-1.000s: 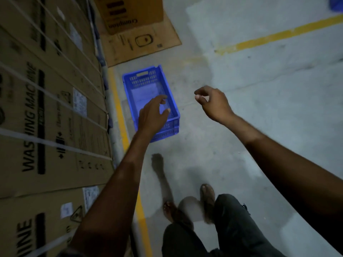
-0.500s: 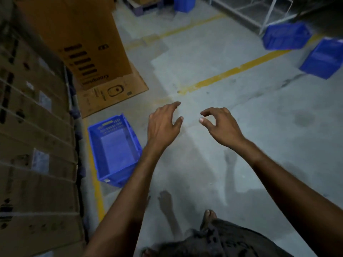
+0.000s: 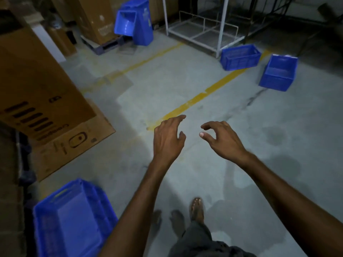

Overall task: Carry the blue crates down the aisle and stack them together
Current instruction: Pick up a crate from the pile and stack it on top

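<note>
Blue crate point(image 3: 74, 219), the nearest one, sits upright on the floor point(image 3: 185, 76) below and left of the left hand point(image 3: 168, 140), close to that forearm. Well beyond the right hand point(image 3: 222, 140), up and to its right, a perforated crate point(image 3: 240, 57) rests on the yellow line point(image 3: 200, 97), with a smooth-walled crate point(image 3: 278, 75) just beside it. Far ahead of the left hand stand upended crates point(image 3: 137, 23). Both hands hover empty: the left with fingers loosely extended, the right with fingers loosely curled and thumb apart from forefinger. A cardboard box point(image 3: 37, 80) stands left of the left hand.
</note>
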Demonstrator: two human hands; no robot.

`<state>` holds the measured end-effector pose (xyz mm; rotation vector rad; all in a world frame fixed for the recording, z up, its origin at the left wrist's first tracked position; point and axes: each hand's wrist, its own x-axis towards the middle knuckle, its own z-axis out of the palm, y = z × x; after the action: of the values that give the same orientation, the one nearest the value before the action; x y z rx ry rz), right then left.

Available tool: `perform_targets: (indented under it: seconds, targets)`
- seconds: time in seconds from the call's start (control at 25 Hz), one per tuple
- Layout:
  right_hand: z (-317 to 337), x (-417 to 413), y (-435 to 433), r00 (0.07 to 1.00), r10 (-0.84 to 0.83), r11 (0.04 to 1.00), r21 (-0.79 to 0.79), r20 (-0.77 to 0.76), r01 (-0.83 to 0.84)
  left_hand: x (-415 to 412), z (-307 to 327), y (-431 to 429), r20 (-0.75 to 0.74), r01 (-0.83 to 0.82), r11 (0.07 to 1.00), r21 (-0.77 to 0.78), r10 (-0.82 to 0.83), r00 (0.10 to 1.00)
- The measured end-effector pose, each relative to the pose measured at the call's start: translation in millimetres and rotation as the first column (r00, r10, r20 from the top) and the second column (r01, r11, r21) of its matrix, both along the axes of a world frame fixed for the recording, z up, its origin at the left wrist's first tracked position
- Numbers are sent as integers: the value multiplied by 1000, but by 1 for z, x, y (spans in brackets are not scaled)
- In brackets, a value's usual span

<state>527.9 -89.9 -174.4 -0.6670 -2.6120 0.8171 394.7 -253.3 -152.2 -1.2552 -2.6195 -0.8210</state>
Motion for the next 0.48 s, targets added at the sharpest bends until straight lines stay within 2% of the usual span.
perform_targets:
  seconds: [0.28, 0.4, 0.48]
  targets:
    - [15, -52, 200, 976, -214, 977, 13, 32, 213, -97, 7, 225, 92, 149, 988, 29, -151, 984]
    - [13, -67, 290, 953, -304, 953, 9, 6, 304, -121, 9, 319, 75, 228, 974, 12, -229, 971]
    - [4, -76, 351, 926, -376, 926, -47, -28, 375, -136, 3, 384, 61, 269, 963, 7, -269, 961]
